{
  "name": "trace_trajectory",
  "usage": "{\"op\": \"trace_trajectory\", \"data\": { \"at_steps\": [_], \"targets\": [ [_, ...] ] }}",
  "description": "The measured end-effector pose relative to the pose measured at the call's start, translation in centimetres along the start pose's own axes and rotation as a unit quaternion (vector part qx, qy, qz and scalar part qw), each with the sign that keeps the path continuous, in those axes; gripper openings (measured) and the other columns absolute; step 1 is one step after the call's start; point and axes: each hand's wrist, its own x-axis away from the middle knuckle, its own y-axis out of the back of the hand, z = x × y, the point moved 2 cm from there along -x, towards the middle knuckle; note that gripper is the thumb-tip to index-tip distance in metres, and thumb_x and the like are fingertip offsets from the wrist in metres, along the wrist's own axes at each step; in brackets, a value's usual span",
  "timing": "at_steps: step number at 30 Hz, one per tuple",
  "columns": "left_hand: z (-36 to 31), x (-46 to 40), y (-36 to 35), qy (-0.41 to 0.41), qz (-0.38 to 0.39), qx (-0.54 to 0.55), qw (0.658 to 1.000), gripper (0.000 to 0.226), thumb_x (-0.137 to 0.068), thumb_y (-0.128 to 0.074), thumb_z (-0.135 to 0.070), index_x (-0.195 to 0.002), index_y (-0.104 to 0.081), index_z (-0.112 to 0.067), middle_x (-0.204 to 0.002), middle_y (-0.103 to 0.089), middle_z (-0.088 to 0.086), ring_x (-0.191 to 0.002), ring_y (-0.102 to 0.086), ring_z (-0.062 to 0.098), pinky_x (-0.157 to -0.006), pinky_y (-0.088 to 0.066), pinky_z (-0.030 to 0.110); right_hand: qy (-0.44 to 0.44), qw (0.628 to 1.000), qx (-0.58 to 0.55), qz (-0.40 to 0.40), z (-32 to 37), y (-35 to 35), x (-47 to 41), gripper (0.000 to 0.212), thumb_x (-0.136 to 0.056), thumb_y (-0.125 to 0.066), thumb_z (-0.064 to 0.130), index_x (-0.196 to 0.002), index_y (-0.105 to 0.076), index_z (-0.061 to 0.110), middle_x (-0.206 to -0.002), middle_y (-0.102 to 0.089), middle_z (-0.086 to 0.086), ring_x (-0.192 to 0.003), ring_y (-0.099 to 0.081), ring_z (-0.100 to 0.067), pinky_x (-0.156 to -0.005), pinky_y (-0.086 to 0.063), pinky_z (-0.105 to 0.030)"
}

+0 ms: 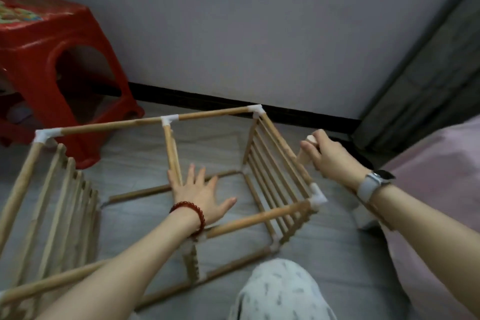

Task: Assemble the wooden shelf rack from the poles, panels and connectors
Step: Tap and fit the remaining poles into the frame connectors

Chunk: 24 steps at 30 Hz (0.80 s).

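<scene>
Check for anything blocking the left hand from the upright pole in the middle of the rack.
Nothing visible blocks it. The left hand is open, reaching inside the frame, its fingertips already at the lower part of the middle upright pole. The right hand holds a short wooden piece off beside the slatted panel, clear of that path.

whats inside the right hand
The right hand is closed around a short pale wooden piece; its rounded tip sticks out above the fingers and a bit shows below. The middle is covered by the fingers, so its full shape cannot be told.
</scene>
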Motion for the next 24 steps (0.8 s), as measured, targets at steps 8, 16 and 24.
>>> {"op": "trace_trajectory", "data": {
  "at_steps": [8,16,24],
  "targets": [
    [-1.2,2.0,-0.3,0.02,-0.092,-0.001,0.996,0.066,-0.089,-0.02,-0.066,-0.138,-0.04,-0.027,-0.152,-0.025,0.002,-0.143,-0.007,0.023,-0.111,0.003,0.057,-0.05,0.976,-0.06,-0.204,-3.3,0.1,7.7,0.022,-0.097,-0.035,0.041,-0.098,-0.034,0.02,-0.08,-0.062,-0.003,-0.059,-0.055,-0.02,-0.052,-0.038,-0.031],
    [-1.4,2.5,-0.2,0.053,-0.143,0.057,0.987,0.057,-0.094,-0.033,-0.051,-0.142,-0.033,-0.019,-0.156,-0.011,0.007,-0.144,0.002,0.024,-0.116,-0.002,0.046,-0.072,0.975,-0.084,-0.195,-4.4,-0.5,7.0,0.013,-0.097,-0.039,0.035,-0.094,-0.032,0.025,-0.069,-0.056,0.005,-0.052,-0.049,-0.006,-0.044,-0.031,-0.022],
    [-0.5,0.9,1.1,0.094,-0.085,0.093,0.988,0.067,-0.093,-0.04,-0.044,-0.147,-0.016,-0.014,-0.156,0.004,0.013,-0.143,0.009,0.03,-0.116,0.0,0.045,-0.068,0.996,0.045,-0.044,-2.8,-1.7,4.4,0.019,-0.098,-0.033,0.042,-0.1,-0.034,0.023,-0.07,-0.053,0.006,-0.058,-0.054,-0.01,-0.046,-0.033,-0.026]
  ]
}}
